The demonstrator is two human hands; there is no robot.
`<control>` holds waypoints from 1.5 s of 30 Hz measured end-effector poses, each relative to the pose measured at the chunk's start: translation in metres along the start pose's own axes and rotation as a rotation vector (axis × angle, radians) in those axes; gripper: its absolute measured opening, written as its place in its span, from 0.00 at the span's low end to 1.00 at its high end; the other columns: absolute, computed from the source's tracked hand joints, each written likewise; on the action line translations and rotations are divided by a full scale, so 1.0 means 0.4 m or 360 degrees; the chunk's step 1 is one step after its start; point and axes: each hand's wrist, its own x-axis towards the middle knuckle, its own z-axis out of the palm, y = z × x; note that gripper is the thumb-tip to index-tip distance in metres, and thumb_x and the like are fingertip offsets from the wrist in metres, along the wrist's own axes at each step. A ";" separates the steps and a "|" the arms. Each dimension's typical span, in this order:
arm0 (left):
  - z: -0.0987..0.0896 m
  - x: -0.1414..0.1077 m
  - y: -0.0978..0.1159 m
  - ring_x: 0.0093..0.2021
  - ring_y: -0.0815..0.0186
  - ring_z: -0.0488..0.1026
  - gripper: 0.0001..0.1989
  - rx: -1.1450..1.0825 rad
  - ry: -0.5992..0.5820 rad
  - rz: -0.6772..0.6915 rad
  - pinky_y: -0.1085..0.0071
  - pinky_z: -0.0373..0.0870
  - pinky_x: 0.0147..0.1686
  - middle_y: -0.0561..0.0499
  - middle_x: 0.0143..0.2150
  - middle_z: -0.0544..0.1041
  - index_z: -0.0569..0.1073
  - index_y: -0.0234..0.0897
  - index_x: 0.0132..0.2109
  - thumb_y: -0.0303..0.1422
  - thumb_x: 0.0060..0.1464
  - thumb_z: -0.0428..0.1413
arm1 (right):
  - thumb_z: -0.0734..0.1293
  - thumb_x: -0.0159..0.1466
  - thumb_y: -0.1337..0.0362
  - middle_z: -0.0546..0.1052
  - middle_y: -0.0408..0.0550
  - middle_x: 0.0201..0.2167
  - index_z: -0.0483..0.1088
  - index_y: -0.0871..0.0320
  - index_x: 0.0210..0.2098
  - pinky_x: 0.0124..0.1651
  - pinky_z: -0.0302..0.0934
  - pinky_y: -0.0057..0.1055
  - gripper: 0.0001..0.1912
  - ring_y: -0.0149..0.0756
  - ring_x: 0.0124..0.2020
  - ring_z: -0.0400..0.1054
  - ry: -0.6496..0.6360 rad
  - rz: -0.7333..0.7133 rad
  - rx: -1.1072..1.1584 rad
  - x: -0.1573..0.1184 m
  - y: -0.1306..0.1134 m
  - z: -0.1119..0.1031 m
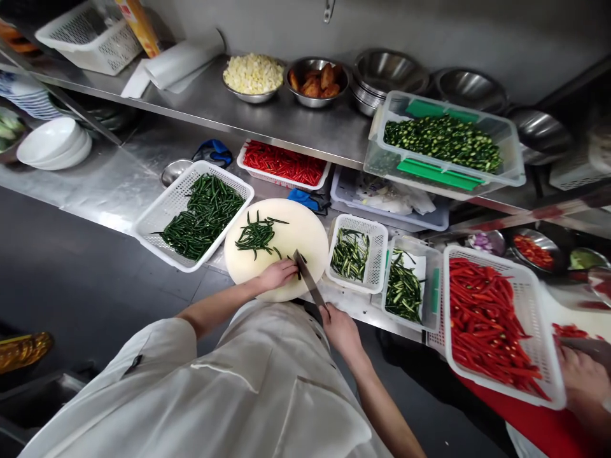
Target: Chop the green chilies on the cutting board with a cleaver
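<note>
A round white cutting board [305, 222] carries a loose pile of green chilies [256, 234] on its left side. My left hand [278, 275] rests near the board's front edge, fingers curled together against dark green pieces beside the blade. In my right hand [338, 326] is the handle of a knife [310, 281], its blade pointing up and left onto the board, close to my left fingertips. Left of the board, a white basket [157, 202] holds many green chilies. To the right, a small white basket [379, 245] and a clear container [431, 267] hold split or cut green chilies.
A large basket of red chilies [494, 324] stands at the right, beside another person's hand [585, 378] with a knife. Red chilies fill a tray [284, 163] behind the board. The overhead shelf [191, 108] holds bowls and a clear box [443, 143].
</note>
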 end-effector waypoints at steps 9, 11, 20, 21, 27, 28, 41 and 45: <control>-0.009 0.017 0.007 0.52 0.57 0.75 0.15 -0.0126 -0.0059 0.0044 0.60 0.74 0.55 0.42 0.52 0.79 0.78 0.36 0.55 0.30 0.72 0.48 | 0.53 0.80 0.56 0.84 0.55 0.44 0.75 0.56 0.49 0.44 0.58 0.31 0.21 0.44 0.47 0.79 0.0003 -0.0102 0.0067 -0.020 0.017 -0.016; -0.004 0.015 0.004 0.52 0.56 0.75 0.15 -0.0151 -0.0056 0.0042 0.60 0.74 0.56 0.42 0.53 0.79 0.78 0.36 0.55 0.30 0.72 0.48 | 0.53 0.79 0.57 0.84 0.57 0.45 0.75 0.58 0.50 0.45 0.59 0.31 0.21 0.45 0.47 0.79 -0.0006 -0.0115 0.0055 -0.008 0.008 -0.016; -0.003 0.023 0.003 0.54 0.58 0.75 0.15 -0.0170 -0.0018 0.0093 0.60 0.75 0.57 0.42 0.55 0.79 0.78 0.37 0.55 0.31 0.72 0.48 | 0.55 0.77 0.54 0.82 0.51 0.30 0.75 0.58 0.42 0.40 0.62 0.31 0.21 0.41 0.31 0.77 0.0036 -0.0060 0.0642 0.135 -0.041 0.011; -0.015 0.021 0.001 0.55 0.58 0.75 0.15 -0.0141 -0.0019 0.0124 0.60 0.75 0.57 0.42 0.55 0.79 0.78 0.37 0.55 0.30 0.71 0.49 | 0.54 0.77 0.52 0.79 0.47 0.25 0.74 0.57 0.39 0.37 0.62 0.31 0.23 0.40 0.26 0.74 0.0044 -0.0044 0.0775 0.138 -0.033 0.017; -0.137 -0.009 -0.053 0.58 0.52 0.71 0.16 0.0373 0.0157 -0.0212 0.52 0.71 0.58 0.41 0.56 0.78 0.80 0.40 0.57 0.28 0.68 0.53 | 0.52 0.76 0.45 0.76 0.44 0.21 0.68 0.53 0.32 0.38 0.62 0.31 0.27 0.40 0.27 0.73 0.0266 -0.0099 0.0932 0.052 0.022 0.048; -0.157 -0.015 -0.065 0.60 0.50 0.70 0.16 0.0446 0.0157 -0.0268 0.50 0.70 0.58 0.40 0.58 0.77 0.80 0.41 0.57 0.28 0.67 0.53 | 0.52 0.77 0.45 0.77 0.45 0.23 0.69 0.53 0.32 0.39 0.61 0.31 0.26 0.41 0.29 0.74 0.0237 -0.0132 0.0860 0.031 0.030 0.051; -0.033 -0.023 0.019 0.55 0.59 0.74 0.15 0.0040 -0.0072 0.0048 0.61 0.76 0.56 0.44 0.55 0.78 0.78 0.39 0.56 0.33 0.74 0.48 | 0.53 0.80 0.56 0.84 0.55 0.44 0.77 0.57 0.48 0.46 0.59 0.31 0.22 0.44 0.47 0.79 0.0053 0.0009 0.0173 -0.004 0.005 0.021; 0.000 -0.001 0.047 0.54 0.59 0.75 0.16 -0.0067 -0.0101 0.0072 0.60 0.76 0.56 0.43 0.53 0.78 0.77 0.36 0.55 0.32 0.74 0.46 | 0.54 0.79 0.55 0.84 0.55 0.43 0.76 0.56 0.48 0.43 0.58 0.32 0.21 0.46 0.45 0.79 0.0031 -0.0011 0.0092 -0.032 0.004 0.000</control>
